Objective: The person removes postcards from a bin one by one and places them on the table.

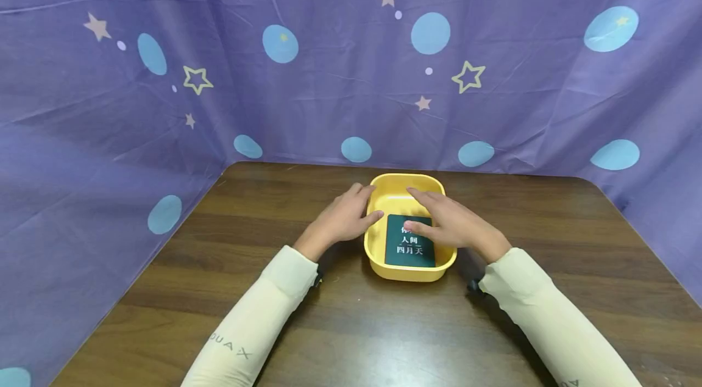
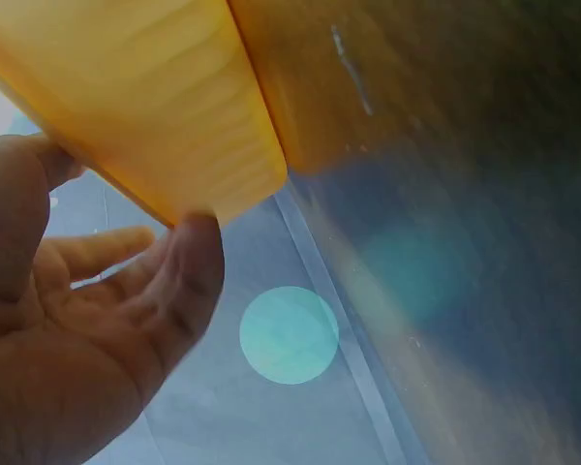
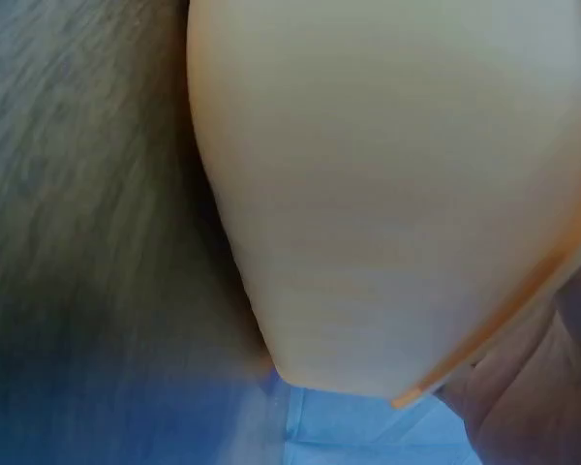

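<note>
A yellow plastic basin (image 1: 411,273) with rounded corners stands on the wooden table. Inside it lies a dark green book (image 1: 408,259) with white Chinese characters on its cover, partly covered by my right thumb. At the basin's left rim is my left hand (image 1: 345,216), fingers loosely extended and thumb over the rim. In the left wrist view, the fingertips of my left hand (image 2: 107,320) come up to the basin's edge. My right hand (image 1: 452,219) reaches over the right rim with its fingers extended, thumb above the book. The right wrist view shows mostly the basin's outer wall (image 3: 387,194).
The brown wooden table (image 1: 263,210) extends on both sides of the basin. A purple curtain (image 1: 329,106) with stars and blue dots hangs behind its back edge and along the sides.
</note>
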{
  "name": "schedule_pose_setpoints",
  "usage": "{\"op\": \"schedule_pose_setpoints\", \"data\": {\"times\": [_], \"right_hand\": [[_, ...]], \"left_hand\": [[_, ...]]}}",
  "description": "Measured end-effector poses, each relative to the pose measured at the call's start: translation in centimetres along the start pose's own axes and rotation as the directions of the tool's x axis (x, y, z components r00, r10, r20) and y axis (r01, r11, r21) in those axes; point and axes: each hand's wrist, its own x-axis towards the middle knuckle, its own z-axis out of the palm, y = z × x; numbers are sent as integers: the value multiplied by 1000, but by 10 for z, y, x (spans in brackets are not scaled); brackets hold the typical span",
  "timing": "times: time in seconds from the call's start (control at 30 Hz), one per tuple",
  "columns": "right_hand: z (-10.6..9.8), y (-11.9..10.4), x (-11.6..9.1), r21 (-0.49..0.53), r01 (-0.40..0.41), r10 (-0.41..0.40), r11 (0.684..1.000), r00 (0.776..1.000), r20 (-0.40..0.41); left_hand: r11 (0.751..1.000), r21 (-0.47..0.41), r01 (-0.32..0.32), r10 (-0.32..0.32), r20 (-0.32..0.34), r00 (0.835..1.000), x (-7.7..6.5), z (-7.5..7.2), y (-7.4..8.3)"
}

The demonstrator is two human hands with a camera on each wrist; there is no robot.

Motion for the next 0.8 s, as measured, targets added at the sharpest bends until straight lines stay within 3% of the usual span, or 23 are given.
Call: {"op": "schedule_pose_setpoints", "data": {"times": [0.13, 0.2, 0.23, 0.3, 0.37, 0.43, 0.5, 0.57, 0.63, 0.73, 0.8], "right_hand": [[2, -2, 7, -11, 13, -12, 1000, 999, 43], [4, -3, 10, -38, 31, -29, 999, 998, 64], [5, -4, 11, -60, 44, -39, 997, 996, 74], [7, -5, 13, -97, 54, -44, 994, 994, 96], [8, -5, 12, -134, 48, -33, 990, 993, 109], [8, -6, 12, -167, 31, -11, 985, 992, 122], [9, -7, 12, -198, 17, 11, 980, 990, 139], [10, -8, 12, -223, 9, 28, 975, 987, 161], [11, -9, 13, -249, 9, 37, 969, 983, 180], [12, -11, 13, -273, 8, 45, 962, 982, 186], [13, -10, 12, -285, 1, 52, 959, 983, 178]], "left_hand": [[995, -102, 3, -3, 1, 1000, 2, 1, -1], [974, -222, 35, -32, 16, 999, 3, 4, 0], [952, -297, 68, -63, 29, 998, 3, 6, 0], [869, -470, 154, -137, 70, 988, 3, 9, 1], [740, -621, 258, -221, 137, 966, 3, 11, 1], [619, -716, 324, -274, 190, 943, 3, 12, 1], [536, -761, 366, -296, 237, 925, 3, 11, 0], [477, -781, 404, -302, 286, 910, 3, 11, -2], [437, -791, 428, -293, 325, 899, 4, 11, -5], [392, -801, 452, -266, 372, 889, 5, 10, -9], [378, -803, 460, -245, 393, 886, 7, 9, -10]]}}
